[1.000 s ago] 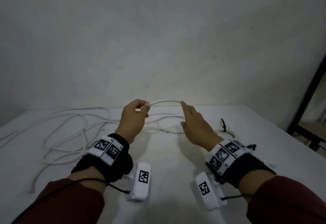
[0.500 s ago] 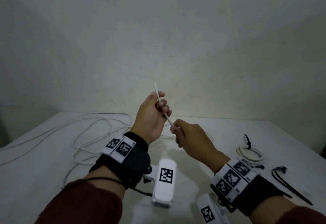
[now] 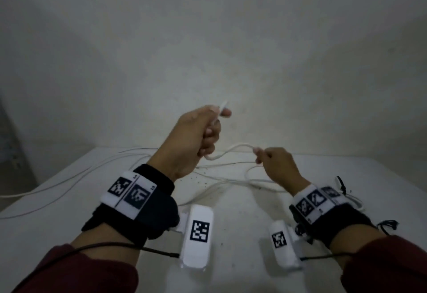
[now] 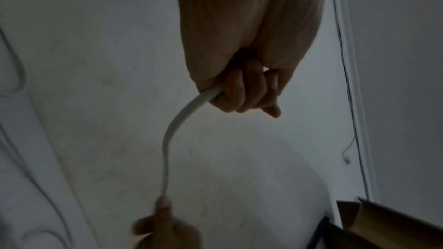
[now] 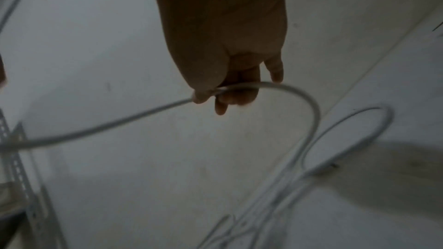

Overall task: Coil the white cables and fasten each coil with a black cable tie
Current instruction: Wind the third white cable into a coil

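My left hand [image 3: 203, 133] is raised above the table in a fist round a white cable [image 3: 233, 149], whose short end [image 3: 223, 105] sticks up past the thumb. From the fist the cable [image 4: 172, 130] sags and runs to my right hand [image 3: 271, 161], which pinches it between thumb and fingers lower down. In the right wrist view the cable [image 5: 299, 97] bends past the pinch and drops in a loop to the table. More white cable [image 3: 97, 177] trails loose over the left of the table. A black cable tie [image 3: 340, 183] shows behind my right wrist, partly hidden.
The white table [image 3: 242, 223] stands against a pale wall. A coiled white cable [image 3: 353, 200] lies at the right, mostly hidden by my wrist band. A metal shelf frame [image 5: 14, 158] shows at the left of the right wrist view.
My hands have drawn apart: the left rose and moved left with the cable end, the right slid along the cable to the right and down, leaving a sagging span between them.
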